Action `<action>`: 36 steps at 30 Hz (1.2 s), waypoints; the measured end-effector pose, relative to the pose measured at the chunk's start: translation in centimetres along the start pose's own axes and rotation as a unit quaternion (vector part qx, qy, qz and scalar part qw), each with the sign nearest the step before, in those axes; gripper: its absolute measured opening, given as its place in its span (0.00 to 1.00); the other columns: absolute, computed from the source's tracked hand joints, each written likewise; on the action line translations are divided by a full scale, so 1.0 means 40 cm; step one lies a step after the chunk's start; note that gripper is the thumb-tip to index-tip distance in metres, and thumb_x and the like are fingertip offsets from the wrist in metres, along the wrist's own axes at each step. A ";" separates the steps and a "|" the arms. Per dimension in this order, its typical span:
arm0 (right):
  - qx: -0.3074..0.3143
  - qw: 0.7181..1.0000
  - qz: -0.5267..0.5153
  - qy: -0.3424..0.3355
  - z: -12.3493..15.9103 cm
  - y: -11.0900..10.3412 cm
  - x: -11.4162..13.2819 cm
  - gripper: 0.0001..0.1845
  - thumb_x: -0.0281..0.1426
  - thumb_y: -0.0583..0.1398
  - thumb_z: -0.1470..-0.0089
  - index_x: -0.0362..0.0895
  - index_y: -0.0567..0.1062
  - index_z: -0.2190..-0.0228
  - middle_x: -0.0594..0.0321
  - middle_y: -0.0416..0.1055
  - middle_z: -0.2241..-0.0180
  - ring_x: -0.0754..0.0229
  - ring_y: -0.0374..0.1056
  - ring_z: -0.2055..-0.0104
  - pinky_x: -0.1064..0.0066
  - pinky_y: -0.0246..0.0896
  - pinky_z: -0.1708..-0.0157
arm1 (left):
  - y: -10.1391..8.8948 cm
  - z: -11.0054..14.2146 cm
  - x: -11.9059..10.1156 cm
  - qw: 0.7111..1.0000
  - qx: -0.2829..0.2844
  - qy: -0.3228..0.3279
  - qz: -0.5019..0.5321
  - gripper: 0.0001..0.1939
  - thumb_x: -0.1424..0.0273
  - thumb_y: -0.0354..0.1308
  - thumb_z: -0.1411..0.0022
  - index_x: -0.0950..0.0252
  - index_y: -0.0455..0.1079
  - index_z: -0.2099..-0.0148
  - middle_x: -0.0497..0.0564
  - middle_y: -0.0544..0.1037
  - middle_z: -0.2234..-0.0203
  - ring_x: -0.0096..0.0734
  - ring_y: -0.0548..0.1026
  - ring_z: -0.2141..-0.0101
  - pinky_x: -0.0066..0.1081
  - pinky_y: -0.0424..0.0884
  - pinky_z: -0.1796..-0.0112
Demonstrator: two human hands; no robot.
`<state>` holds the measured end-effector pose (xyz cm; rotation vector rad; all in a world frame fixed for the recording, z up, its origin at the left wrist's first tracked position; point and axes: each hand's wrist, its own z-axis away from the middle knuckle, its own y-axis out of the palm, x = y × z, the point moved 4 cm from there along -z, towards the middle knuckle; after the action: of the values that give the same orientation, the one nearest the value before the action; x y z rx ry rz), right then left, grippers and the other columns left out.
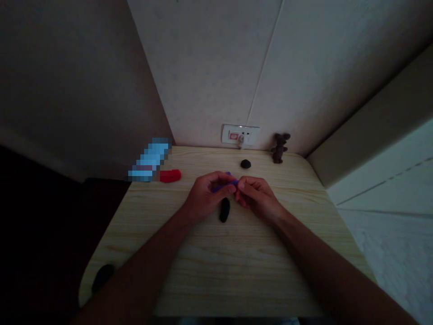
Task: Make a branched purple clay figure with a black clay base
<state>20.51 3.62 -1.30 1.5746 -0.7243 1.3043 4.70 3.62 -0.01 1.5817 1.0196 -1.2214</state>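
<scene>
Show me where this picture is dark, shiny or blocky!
All in the head view: dim light everywhere, nearly black at lower left; a pale-blue blocky patch hides detail beside the rounded red piece; a tiny glint tops the white rectangular wall socket; the thin purple strip in the bare left hand and bare right hand lacks fine detail.
</scene>
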 end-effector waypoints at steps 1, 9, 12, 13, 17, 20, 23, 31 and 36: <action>0.002 1.000 0.002 -0.001 -0.001 0.001 -0.001 0.25 0.51 0.71 0.46 0.43 0.77 0.77 0.66 0.71 0.80 0.69 0.58 0.82 0.74 0.45 0.83 | 0.000 0.001 -0.002 1.000 -0.004 0.004 -0.010 0.16 0.60 0.76 0.45 0.66 0.80 0.60 0.53 0.85 0.65 0.34 0.81 0.64 0.34 0.77 0.57; 0.004 1.000 -0.007 0.002 -0.002 0.001 -0.008 0.23 0.48 0.72 0.46 0.43 0.76 0.77 0.66 0.73 0.79 0.68 0.60 0.81 0.74 0.47 0.82 | 0.003 0.005 -0.004 0.999 -0.006 0.012 -0.041 0.13 0.61 0.75 0.43 0.64 0.82 0.61 0.52 0.85 0.65 0.33 0.81 0.64 0.33 0.76 0.57; 0.007 1.000 -0.008 -0.010 -0.002 0.000 -0.008 0.23 0.48 0.71 0.45 0.44 0.77 0.76 0.66 0.73 0.79 0.68 0.60 0.81 0.74 0.47 0.82 | 0.001 0.004 -0.003 0.998 -0.022 0.012 -0.050 0.13 0.62 0.75 0.43 0.64 0.83 0.60 0.53 0.86 0.63 0.36 0.82 0.61 0.35 0.77 0.55; 0.006 1.000 -0.001 -0.014 -0.002 -0.001 -0.008 0.22 0.48 0.71 0.44 0.44 0.77 0.76 0.66 0.73 0.79 0.68 0.59 0.81 0.74 0.48 0.82 | 0.000 0.003 -0.002 0.998 -0.027 0.014 -0.053 0.13 0.62 0.75 0.44 0.64 0.83 0.59 0.53 0.86 0.63 0.37 0.82 0.60 0.35 0.77 0.54; -0.003 0.999 0.028 -0.026 0.000 0.001 -0.006 0.23 0.49 0.69 0.42 0.44 0.77 0.75 0.66 0.72 0.79 0.68 0.58 0.81 0.73 0.48 0.81 | -0.005 0.003 -0.001 0.997 -0.036 0.016 -0.067 0.13 0.62 0.74 0.43 0.64 0.83 0.59 0.54 0.86 0.62 0.38 0.83 0.60 0.37 0.78 0.53; -0.009 0.999 0.036 -0.033 0.001 0.005 0.000 0.23 0.50 0.69 0.42 0.44 0.77 0.74 0.66 0.73 0.79 0.68 0.59 0.82 0.73 0.49 0.81 | -0.006 0.004 0.001 0.996 -0.045 0.013 -0.073 0.13 0.63 0.75 0.44 0.64 0.83 0.59 0.54 0.86 0.62 0.39 0.83 0.59 0.37 0.78 0.53; -0.016 0.998 0.039 -0.041 0.001 0.005 0.007 0.22 0.49 0.70 0.43 0.44 0.77 0.74 0.65 0.74 0.78 0.68 0.59 0.82 0.73 0.49 0.81 | -0.004 0.004 0.000 0.998 -0.045 0.015 -0.046 0.16 0.64 0.77 0.47 0.64 0.83 0.58 0.54 0.87 0.61 0.39 0.83 0.59 0.37 0.79 0.53; -0.015 0.999 0.025 -0.045 -0.001 0.002 0.008 0.21 0.48 0.71 0.44 0.44 0.77 0.72 0.66 0.74 0.77 0.68 0.60 0.81 0.73 0.50 0.81 | -0.009 0.001 -0.003 0.998 -0.044 0.008 -0.047 0.13 0.62 0.74 0.43 0.64 0.84 0.58 0.55 0.87 0.61 0.40 0.84 0.59 0.38 0.79 0.53; -0.011 0.999 0.023 -0.031 -0.002 0.001 0.000 0.20 0.47 0.72 0.45 0.44 0.77 0.71 0.66 0.75 0.77 0.69 0.59 0.82 0.74 0.49 0.82 | -0.012 0.003 -0.004 0.999 -0.045 0.009 -0.028 0.13 0.63 0.76 0.46 0.63 0.85 0.60 0.55 0.87 0.60 0.40 0.84 0.59 0.38 0.79 0.52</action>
<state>20.43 3.69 -1.27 1.5948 -0.8161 1.2806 4.20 3.63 0.07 1.5064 1.1213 -1.1847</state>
